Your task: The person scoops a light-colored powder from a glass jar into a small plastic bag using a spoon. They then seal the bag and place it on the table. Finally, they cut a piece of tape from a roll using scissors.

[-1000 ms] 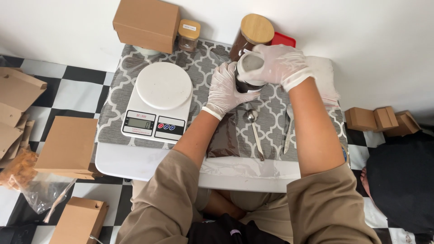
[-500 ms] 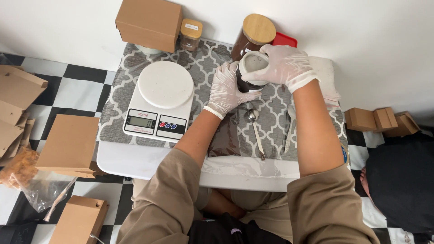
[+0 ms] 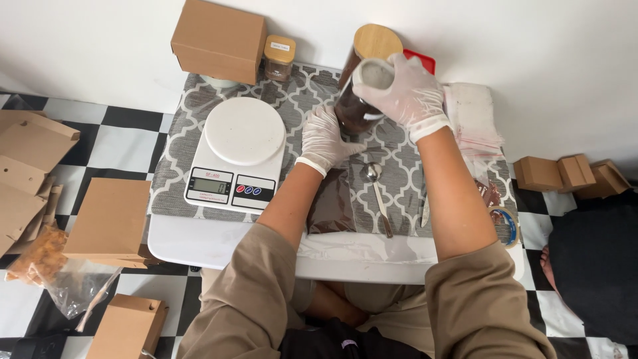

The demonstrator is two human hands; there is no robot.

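- Head view, hands: the right hand (image 3: 405,93), gloved white, wraps closed around the top of a small dark jar (image 3: 353,110) and covers its mouth; whether a lid sits under the palm cannot be told. The left hand (image 3: 325,136), also gloved, cups the jar's lower side with fingers curled against it. The jar is lifted, tilted, above the patterned mat (image 3: 399,153).
- Head view, near the hands: a flat bag (image 3: 330,203) of dark powder lies on the mat just below the left wrist, and a spoon (image 3: 377,193) lies beside it, bowl toward the jar. A second slim tool lies right of the spoon (too thin to name).
- Head view, further off: a white scale (image 3: 236,156) stands left of the hands with its plate bare. Behind the jar stands 1 taller jar with a wooden lid (image 3: 377,41); a small jar (image 3: 280,58) and a box (image 3: 219,40) are at the back left. A stack of clear bags (image 3: 473,116) lies at the right.
- Handling, as a judgement: the grip looks sound with 2 hands; keeping the jar over the mat and its base well supported would limit any spill of powder, and turning from the top hand alone would keep it steady.
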